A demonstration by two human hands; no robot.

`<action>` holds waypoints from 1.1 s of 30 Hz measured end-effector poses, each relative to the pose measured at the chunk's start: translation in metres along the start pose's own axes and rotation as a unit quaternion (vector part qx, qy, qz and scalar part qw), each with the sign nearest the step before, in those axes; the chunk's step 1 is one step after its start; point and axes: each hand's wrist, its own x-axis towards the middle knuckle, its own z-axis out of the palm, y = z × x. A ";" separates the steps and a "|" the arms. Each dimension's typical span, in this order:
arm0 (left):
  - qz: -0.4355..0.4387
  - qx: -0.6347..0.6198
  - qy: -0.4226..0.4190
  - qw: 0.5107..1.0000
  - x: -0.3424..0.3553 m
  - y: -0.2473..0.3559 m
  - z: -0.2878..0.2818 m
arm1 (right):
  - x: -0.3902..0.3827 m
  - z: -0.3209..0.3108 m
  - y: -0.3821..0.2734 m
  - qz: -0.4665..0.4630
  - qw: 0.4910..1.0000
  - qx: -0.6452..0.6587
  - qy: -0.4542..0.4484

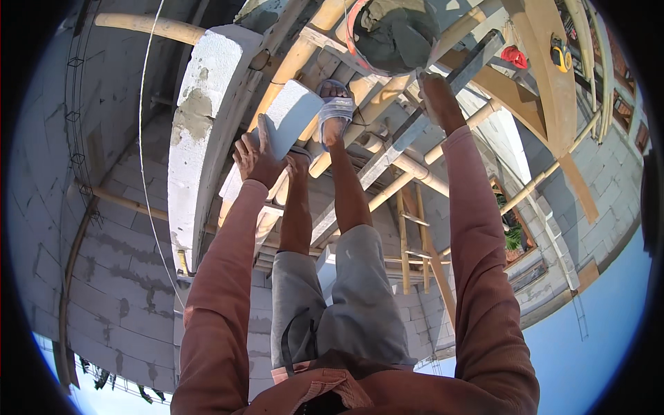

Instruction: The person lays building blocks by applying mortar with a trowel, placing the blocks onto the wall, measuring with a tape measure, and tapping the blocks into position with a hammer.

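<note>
As we looked down past the reddish-brown long sleeves (477,228) and the grey knee-length shorts (363,290), we saw both bare hands reaching forward. The left hand (257,158) lay with fingers spread against the near end of a pale grey rectangular masonry block (296,114), its index finger along the left edge; we could not tell how firmly it gripped. That block sat just left of a foot in a grey-and-white striped sandal (337,108), above round yellowish bamboo poles (294,62). Beyond the feet, the right hand (437,100) had its fingers curled beside a round bucket with a reddish rim (352,43), which held wet grey mortar (398,38); what those fingers grasped was hidden from us. A long straight grey bar (398,144) slanted past this hand. To the left we saw a white block wall (183,173) smeared with mortar, and a thin white string (142,138). On a curved brown board (550,90) at right lay a yellow-and-black tool (561,54), its markings too small for us to read, near a red cloth-like item (514,57). Farther off stood grey block walls (117,277) under blue sky (588,332).
</note>
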 end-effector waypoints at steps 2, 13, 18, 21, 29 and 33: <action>-0.016 0.024 -0.052 0.998 0.009 0.004 0.002 | -0.004 -0.023 0.007 -0.338 0.758 -0.538 0.144; -0.015 0.035 -0.052 0.998 0.026 0.003 0.011 | 0.048 0.074 -0.014 -0.024 0.972 -0.163 0.168; -0.014 0.050 -0.030 0.998 0.025 0.006 0.015 | 0.048 0.062 -0.001 -0.032 0.995 -0.066 0.068; -0.019 0.046 -0.052 0.997 0.023 0.004 0.019 | 0.052 0.053 -0.010 0.018 0.993 0.115 -0.025; 0.001 -0.019 -0.039 0.999 0.026 -0.007 0.025 | -0.017 0.052 0.049 0.059 0.907 0.413 -0.054; -0.014 -0.017 -0.051 0.998 0.028 -0.004 0.026 | -0.019 0.075 0.081 -0.125 0.927 0.354 -0.013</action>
